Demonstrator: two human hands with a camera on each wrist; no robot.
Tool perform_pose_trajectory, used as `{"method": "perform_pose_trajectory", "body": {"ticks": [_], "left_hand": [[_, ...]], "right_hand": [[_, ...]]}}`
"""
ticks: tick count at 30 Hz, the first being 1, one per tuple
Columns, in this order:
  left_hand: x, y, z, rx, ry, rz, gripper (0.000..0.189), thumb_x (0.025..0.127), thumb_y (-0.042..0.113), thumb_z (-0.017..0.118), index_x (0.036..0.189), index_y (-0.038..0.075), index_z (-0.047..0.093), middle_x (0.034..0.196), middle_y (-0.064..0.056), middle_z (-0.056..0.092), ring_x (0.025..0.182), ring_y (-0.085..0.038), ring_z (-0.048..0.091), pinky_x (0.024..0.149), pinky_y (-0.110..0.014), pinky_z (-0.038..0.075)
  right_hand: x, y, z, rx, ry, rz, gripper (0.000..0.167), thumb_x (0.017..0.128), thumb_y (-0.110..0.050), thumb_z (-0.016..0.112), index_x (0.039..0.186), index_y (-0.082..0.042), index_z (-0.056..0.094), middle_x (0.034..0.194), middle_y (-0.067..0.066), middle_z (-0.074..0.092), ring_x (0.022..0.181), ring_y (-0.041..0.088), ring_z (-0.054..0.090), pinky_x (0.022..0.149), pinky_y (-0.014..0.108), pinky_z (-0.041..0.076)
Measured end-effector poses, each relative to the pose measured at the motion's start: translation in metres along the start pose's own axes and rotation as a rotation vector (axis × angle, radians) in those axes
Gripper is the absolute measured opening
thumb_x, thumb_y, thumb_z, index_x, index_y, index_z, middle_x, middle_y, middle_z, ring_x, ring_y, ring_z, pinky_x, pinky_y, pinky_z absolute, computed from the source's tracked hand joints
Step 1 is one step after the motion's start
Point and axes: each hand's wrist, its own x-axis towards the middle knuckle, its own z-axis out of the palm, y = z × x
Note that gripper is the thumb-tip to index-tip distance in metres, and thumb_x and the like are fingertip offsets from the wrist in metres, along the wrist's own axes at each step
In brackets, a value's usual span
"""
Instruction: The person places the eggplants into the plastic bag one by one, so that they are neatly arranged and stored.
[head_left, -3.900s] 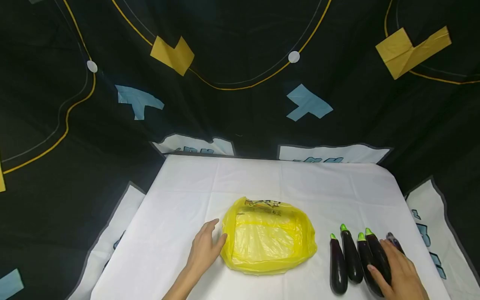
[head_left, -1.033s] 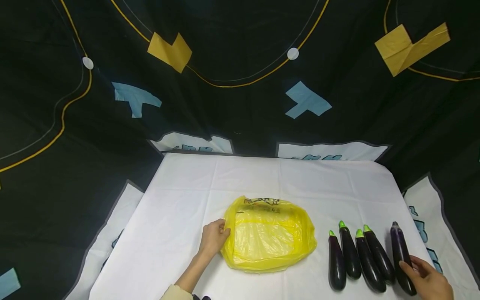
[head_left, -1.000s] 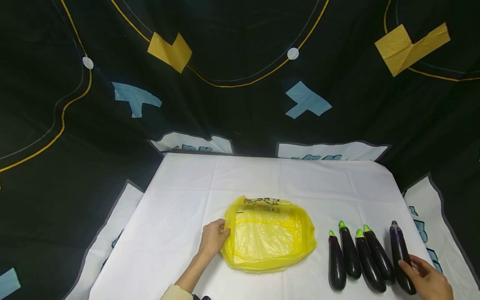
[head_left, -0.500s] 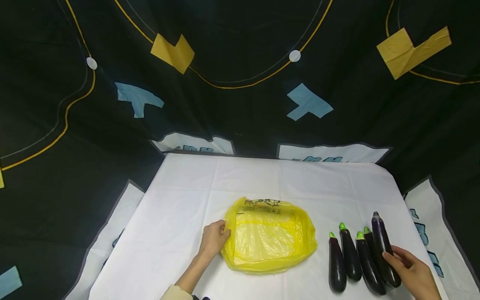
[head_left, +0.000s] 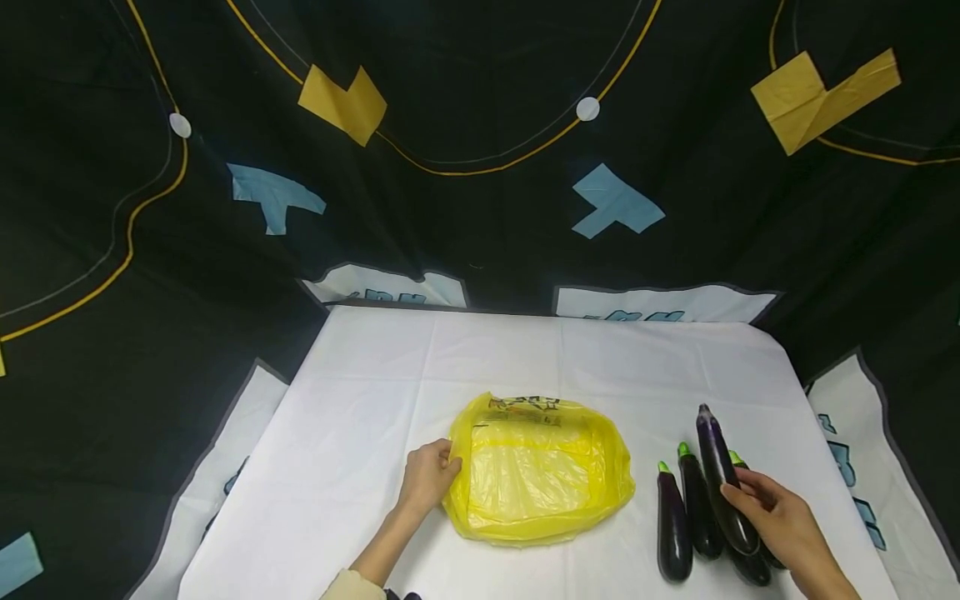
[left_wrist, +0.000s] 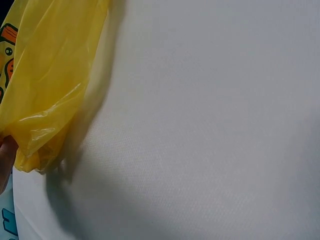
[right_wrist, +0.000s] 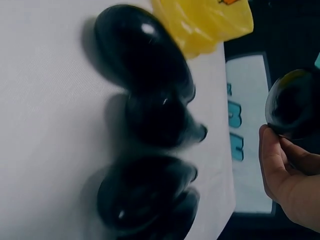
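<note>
My right hand (head_left: pixel 776 517) holds a dark purple eggplant (head_left: pixel 718 467) between thumb and fingers, above several other eggplants. In the right wrist view the held eggplant (right_wrist: pixel 292 105) is up off the table, with fingertips against its side. Among those lying on the white cloth, the leftmost eggplant (head_left: pixel 673 529) has a bright green stem end. Beside it lies another eggplant (head_left: pixel 699 508), and two more are partly hidden by the held one. My left hand (head_left: pixel 427 479) pinches the left rim of an opened yellow plastic bag (head_left: pixel 536 475); only a fingertip (left_wrist: pixel 6 155) shows in the left wrist view.
A white cloth (head_left: pixel 360 433) covers the table. Behind it hangs a black cloth (head_left: pixel 480 242) with gold and blue patches. Small dark objects (head_left: pixel 401 595) show at the bottom edge beside the left sleeve (head_left: pixel 352 586).
My right hand has taken the rightmost eggplant, lifted it and carried it left over the others. My left hand, spread beside the bag at first, now pinches its rim.
</note>
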Motion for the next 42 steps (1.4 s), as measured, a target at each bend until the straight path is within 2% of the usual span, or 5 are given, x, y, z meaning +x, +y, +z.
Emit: {"method": "perform_pose_trajectory", "body": {"ticks": [8, 15, 21, 27, 42], "left_hand": [[0.001, 0.002, -0.001, 0.006, -0.002, 0.008, 0.016, 0.081, 0.003, 0.07, 0.096, -0.002, 0.068, 0.076, -0.007, 0.065, 0.061, -0.01, 0.057, 0.055, -0.021, 0.049], [0.002, 0.004, -0.003, 0.001, -0.004, 0.006, 0.011, 0.081, 0.003, 0.069, 0.091, -0.001, 0.067, 0.069, -0.002, 0.061, 0.056, -0.008, 0.053, 0.05, -0.02, 0.046], [0.003, 0.005, -0.003, 0.003, -0.001, 0.003, 0.014, 0.081, 0.004, 0.069, 0.094, -0.001, 0.068, 0.072, -0.004, 0.064, 0.059, -0.01, 0.056, 0.052, -0.022, 0.048], [0.002, 0.005, 0.0, 0.01, -0.013, -0.015, 0.02, 0.082, 0.007, 0.069, 0.1, -0.001, 0.068, 0.08, -0.009, 0.067, 0.066, -0.013, 0.062, 0.057, -0.023, 0.051], [0.0, 0.005, 0.002, 0.01, -0.01, 0.005, 0.018, 0.081, 0.006, 0.069, 0.098, -0.001, 0.069, 0.08, -0.009, 0.068, 0.066, -0.012, 0.062, 0.057, -0.023, 0.051]], "right_hand": [[-0.004, -0.03, 0.018, 0.015, -0.031, -0.122, 0.077, 0.089, -0.053, 0.057, 0.138, 0.003, 0.039, 0.127, 0.025, 0.052, 0.104, 0.027, 0.056, 0.077, 0.029, 0.05], [-0.003, -0.055, 0.033, 0.027, -0.066, -0.202, 0.07, 0.088, -0.048, 0.062, 0.135, 0.001, 0.045, 0.117, 0.019, 0.06, 0.092, 0.02, 0.06, 0.073, 0.031, 0.051], [-0.001, -0.072, 0.051, 0.055, -0.108, -0.246, 0.066, 0.085, -0.044, 0.066, 0.131, 0.0, 0.049, 0.117, 0.018, 0.059, 0.093, 0.022, 0.062, 0.074, 0.035, 0.053], [0.001, -0.086, 0.07, 0.08, -0.173, -0.272, 0.064, 0.083, -0.04, 0.07, 0.13, -0.002, 0.05, 0.118, 0.016, 0.057, 0.096, 0.023, 0.062, 0.077, 0.04, 0.052], [0.007, -0.11, 0.13, 0.168, -0.325, -0.282, 0.049, 0.078, -0.027, 0.077, 0.113, 0.002, 0.057, 0.097, 0.01, 0.059, 0.077, 0.018, 0.064, 0.068, 0.033, 0.055]]}}
